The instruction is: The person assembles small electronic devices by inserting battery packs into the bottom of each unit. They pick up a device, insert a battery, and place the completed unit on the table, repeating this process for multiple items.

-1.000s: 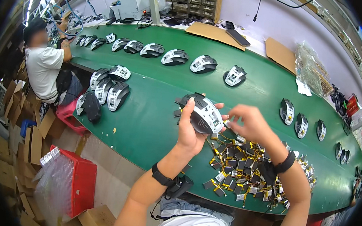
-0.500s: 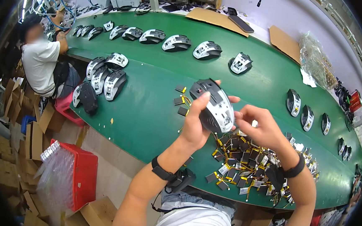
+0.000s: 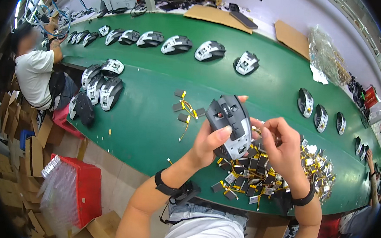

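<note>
My left hand [image 3: 205, 144] is closed round a grey, black and white computer mouse shell [image 3: 236, 129], thumb along its near side and a fingertip showing past the far edge. The shell is tilted above the bench, its openings facing up. Close to its right side, my right hand [image 3: 283, 145] has its fingers curled in; whatever they hold is hidden. Below both hands lies a heap of small dark battery packs [image 3: 257, 174] with yellow tape and thin wires. Several more loose battery packs [image 3: 184, 106] lie to the left of the mouse shell.
Similar mouse shells [image 3: 176, 44] line the green bench [image 3: 152, 98] across the back and right; a cluster [image 3: 96, 88] sits left. A co-worker [image 3: 37, 70] works at far left, and another person's hand [image 3: 370, 160] reaches in at far right. A red crate [image 3: 89, 191] stands below left.
The mouse shell has been turned and moved lower, its front more toward me. My right fingers have curled in. Another person's hand has appeared at the far right, by the shells there.
</note>
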Tool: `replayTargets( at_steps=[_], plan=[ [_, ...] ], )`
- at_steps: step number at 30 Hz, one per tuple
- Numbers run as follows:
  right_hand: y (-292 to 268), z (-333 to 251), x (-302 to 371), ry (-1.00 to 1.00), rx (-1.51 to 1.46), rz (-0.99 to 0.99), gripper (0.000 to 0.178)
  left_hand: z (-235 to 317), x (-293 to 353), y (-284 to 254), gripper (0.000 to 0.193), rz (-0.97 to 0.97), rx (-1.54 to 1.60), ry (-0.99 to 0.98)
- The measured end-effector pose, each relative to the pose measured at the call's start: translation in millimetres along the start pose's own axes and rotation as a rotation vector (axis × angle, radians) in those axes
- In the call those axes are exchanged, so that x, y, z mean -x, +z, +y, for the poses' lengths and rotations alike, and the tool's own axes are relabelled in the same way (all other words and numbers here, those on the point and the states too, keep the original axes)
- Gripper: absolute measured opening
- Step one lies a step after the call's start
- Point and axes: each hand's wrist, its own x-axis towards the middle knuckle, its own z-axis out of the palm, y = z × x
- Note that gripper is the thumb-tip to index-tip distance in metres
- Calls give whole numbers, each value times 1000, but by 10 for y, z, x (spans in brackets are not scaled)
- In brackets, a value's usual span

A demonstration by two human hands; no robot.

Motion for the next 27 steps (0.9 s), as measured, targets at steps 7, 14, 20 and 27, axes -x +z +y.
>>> replayTargets(
  at_steps=[7,14,20,27],
  plan=[
    [19,77,34,-182,267,154,12,-5,-10,10,79,28,88,-81],
    [-87,-220,100,-456,336,29,18,-61,-6,-34,72,43,183,-101],
    [40,-257,129,-554,396,-68,18,-88,-8,-8,67,85,162,-103],
    [-17,-278,79,-666,584,-159,18,-131,-31,-25,58,96,163,-128]
  ],
)
